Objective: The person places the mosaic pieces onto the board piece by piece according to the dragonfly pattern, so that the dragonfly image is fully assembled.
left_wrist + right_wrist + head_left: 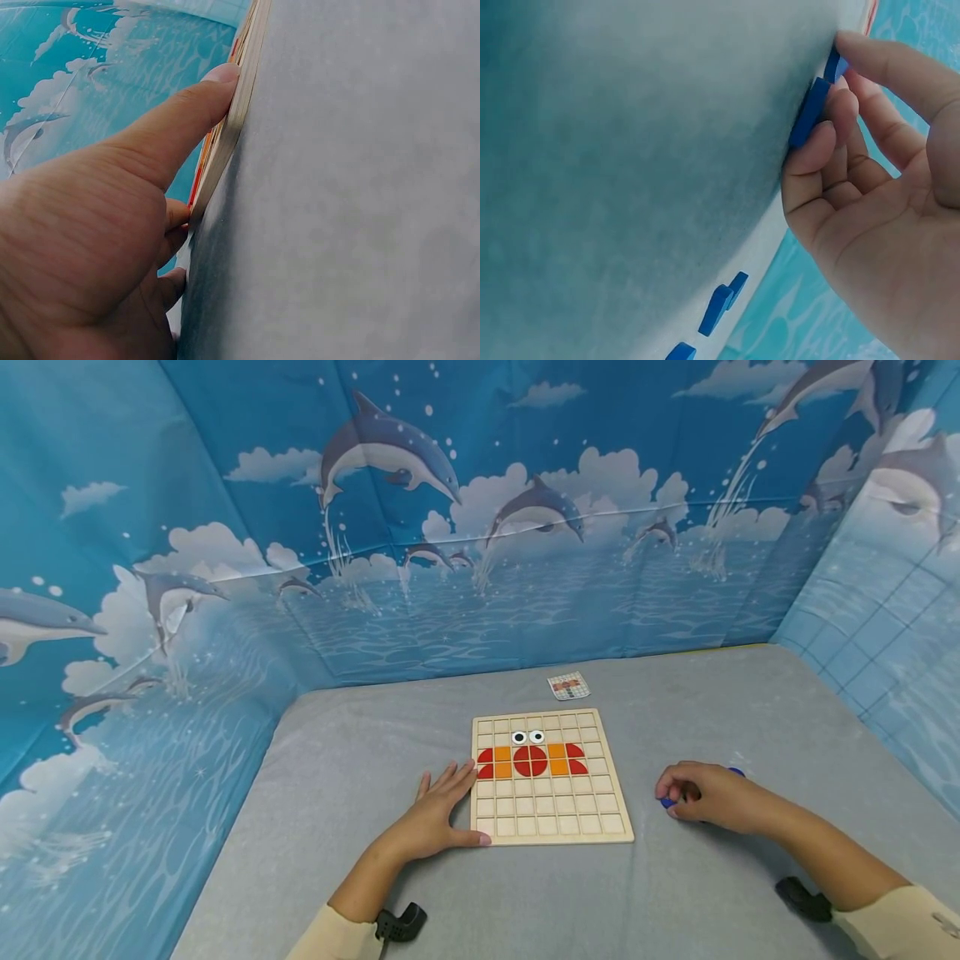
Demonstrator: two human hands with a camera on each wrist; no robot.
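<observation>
A wooden grid board lies on the grey surface. Red and orange pieces fill cells in its upper part, with two eye pieces above them. My left hand has its fingers spread along the board's left edge, and its thumb touches the lower left corner. To the right of the board, my right hand pinches a blue piece between thumb and finger. A second blue piece sits against the curled fingers; whether they grip it I cannot tell.
Several more blue pieces lie on the surface beyond the right hand, mostly hidden by it in the head view. A small picture card lies behind the board. A dolphin-print curtain hangs along the back and sides.
</observation>
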